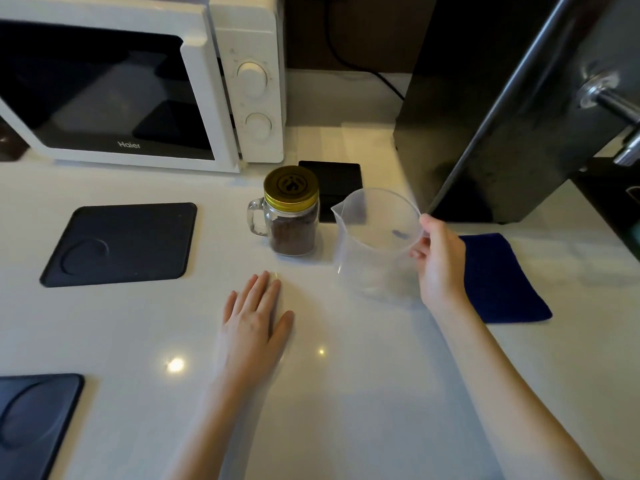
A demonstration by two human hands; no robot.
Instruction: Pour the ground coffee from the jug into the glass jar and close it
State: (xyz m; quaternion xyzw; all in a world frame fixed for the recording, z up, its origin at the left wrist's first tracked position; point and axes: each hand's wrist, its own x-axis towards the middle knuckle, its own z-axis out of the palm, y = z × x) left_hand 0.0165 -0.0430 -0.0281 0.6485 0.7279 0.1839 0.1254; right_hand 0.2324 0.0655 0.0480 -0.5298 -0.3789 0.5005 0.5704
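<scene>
A glass jar (290, 233) with a side handle stands on the white counter (138, 323), holding brown ground coffee in its lower half. A gold lid (291, 187) sits on top of it. To its right stands a clear plastic jug (375, 240), upright and looking empty, its spout toward the jar. My right hand (438, 258) is closed on the jug's right side at the handle. My left hand (256, 317) lies flat on the counter in front of the jar, fingers extended, holding nothing.
A white microwave (138, 81) stands at the back left. A tall black appliance (485, 116) rises at the back right. A small black block (332, 181) sits behind the jar. Two dark mats (121, 244) (31, 420) lie at left, a blue cloth (495, 278) at right.
</scene>
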